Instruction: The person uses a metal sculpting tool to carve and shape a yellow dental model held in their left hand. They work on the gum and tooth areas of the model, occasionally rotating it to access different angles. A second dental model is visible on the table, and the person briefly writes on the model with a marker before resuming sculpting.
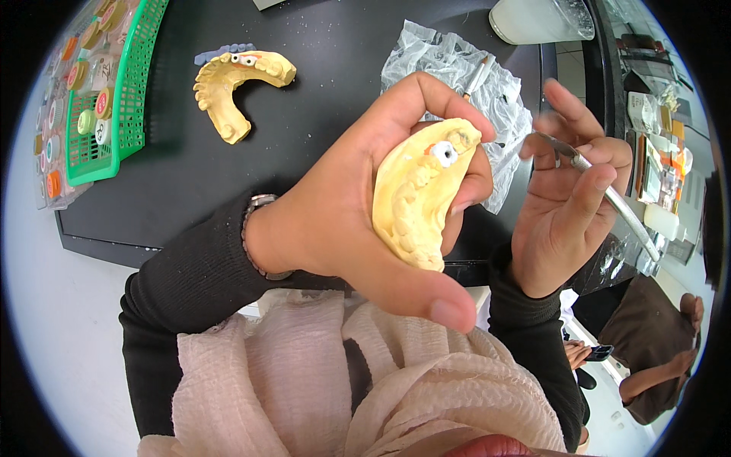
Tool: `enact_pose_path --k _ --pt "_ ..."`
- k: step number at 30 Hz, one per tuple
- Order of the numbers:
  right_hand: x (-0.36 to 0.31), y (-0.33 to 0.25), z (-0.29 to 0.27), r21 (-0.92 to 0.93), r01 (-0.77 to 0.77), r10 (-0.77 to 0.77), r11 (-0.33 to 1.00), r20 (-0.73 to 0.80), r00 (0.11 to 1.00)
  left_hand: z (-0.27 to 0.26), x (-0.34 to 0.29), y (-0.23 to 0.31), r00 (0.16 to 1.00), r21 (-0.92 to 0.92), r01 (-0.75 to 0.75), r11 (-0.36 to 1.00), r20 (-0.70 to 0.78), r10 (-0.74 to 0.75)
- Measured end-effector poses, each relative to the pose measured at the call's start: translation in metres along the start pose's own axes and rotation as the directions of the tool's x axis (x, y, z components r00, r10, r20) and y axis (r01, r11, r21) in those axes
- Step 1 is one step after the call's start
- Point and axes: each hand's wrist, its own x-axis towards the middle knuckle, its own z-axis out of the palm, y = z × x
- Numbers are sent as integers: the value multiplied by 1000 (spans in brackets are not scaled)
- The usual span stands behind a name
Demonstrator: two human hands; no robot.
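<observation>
My left hand (335, 190) is wrapped round a yellow plaster dental cast (403, 209), its row of teeth turned up and the thumb along its near end. Toward the far end of that cast sits a white tooth crown (445, 154) with a dark spot in it and reddish-orange material beside it. To the right, my right hand (563, 206) is closed on a slim metal dental carver (620, 202), held between thumb and fingers. The carver's blade end points left, apart from the cast. Motion smears some fingertips of this hand.
A second yellow dental cast (221, 91) with a blue section lies on the black table (320, 53). At left stands a green basket (118, 148) of small jars. Crumpled plastic sheet (426, 61) lies under a brush (478, 78), near a cloudy cup (537, 21). Another person (651, 335) is at lower right.
</observation>
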Motion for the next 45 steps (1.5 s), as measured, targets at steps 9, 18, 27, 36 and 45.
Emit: enact_pose_path --k 9,18,27,36,45 --pt "-1 -6 4 186 -88 85 979 20 996 -1 0 2 1000 14 14 1000 -3 -14" --pt "0 -8 2 219 -74 79 973 -13 997 -11 7 -10 964 195 -265 944 80 254" --pt "-4 -13 5 150 -84 82 985 25 996 -20 14 -12 834 650 -522 552 253 491" --pt "3 -15 -1 -155 302 -216 941 414 885 -23 10 -7 868 701 -468 538 251 429" --pt "-1 -20 5 -144 272 -203 952 372 906 -22 9 -4 857 732 -481 483 278 434"
